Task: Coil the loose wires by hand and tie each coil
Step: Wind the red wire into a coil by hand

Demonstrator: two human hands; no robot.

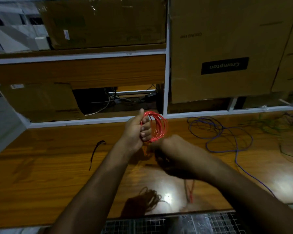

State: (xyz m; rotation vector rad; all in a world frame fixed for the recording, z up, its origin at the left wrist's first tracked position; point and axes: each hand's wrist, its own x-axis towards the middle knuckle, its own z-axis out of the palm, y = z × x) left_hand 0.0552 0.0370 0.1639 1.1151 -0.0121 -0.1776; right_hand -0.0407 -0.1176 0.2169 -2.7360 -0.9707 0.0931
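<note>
My left hand point(139, 130) grips a coil of red wire point(157, 127) held upright above the wooden table point(49, 166), thumb up and fingers curled through the loops. My right hand point(172, 149) is just below and right of the coil, blurred by motion, its fingers hidden from view. A loose end of red wire point(190, 191) trails down onto the table beneath my right forearm. A loose blue wire point(227, 137) lies tangled on the table to the right. A greenish wire point(277, 127) sprawls at the far right.
A dark short tie string point(96, 152) lies on the table to the left. A bundle of brown strings point(147, 198) sits near the front edge. Cardboard boxes point(227, 48) fill white-framed shelves behind. A wire grid point(176, 223) lies below the table's front edge.
</note>
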